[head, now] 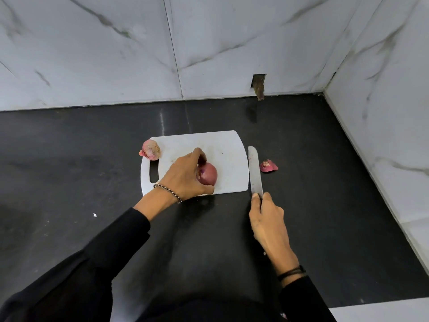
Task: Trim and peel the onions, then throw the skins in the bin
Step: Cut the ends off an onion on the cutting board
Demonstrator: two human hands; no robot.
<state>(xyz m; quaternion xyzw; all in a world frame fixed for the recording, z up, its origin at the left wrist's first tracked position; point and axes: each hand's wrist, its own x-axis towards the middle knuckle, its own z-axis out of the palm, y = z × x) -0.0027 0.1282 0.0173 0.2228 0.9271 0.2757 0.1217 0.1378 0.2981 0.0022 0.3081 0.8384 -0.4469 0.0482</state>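
A red onion [209, 176] lies on the white cutting board [222, 147], and my left hand [185, 175] grips it from the left with fingers and thumb curled round it. My right hand [267, 219] holds the handle of a knife [255, 169], whose blade lies flat on the black counter just right of the board, pointing away from me. A second, unpeeled onion [151, 149] sits at the board's far left corner. A piece of red onion skin [268, 166] lies on the counter right of the blade.
The black counter [81, 163] runs back to white marble walls behind and on the right. A small cut-out with a stub [259, 86] is in the back wall. A tiny white speck [94, 214] lies on the counter at left.
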